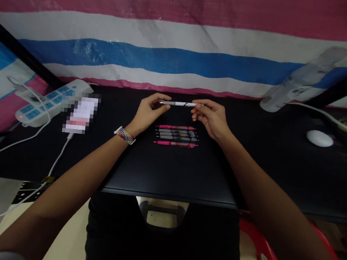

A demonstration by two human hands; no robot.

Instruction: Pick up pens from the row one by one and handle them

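Observation:
A white pen (182, 104) with a dark grip part lies level between my two hands, just beyond a row of other pens. My left hand (151, 110) pinches its left end between thumb and fingers. At the other end, my right hand (210, 116) pinches the pen the same way. Nearer to me, several pens lie side by side on the black desk (169, 170): a pink pen (173, 127) at the back, grey-and-clear pens (177, 135) in the middle, and another pink pen (175, 144) in front. A colourful woven band (125, 135) circles my left wrist.
To the left are a white power strip (53, 102) and a blurred-out phone (82, 113) on a white charging cable (58, 158). A clear bottle (300, 83) and a white mouse (320, 138) stand at right. Striped plastic sheeting (168, 60) hangs behind the desk.

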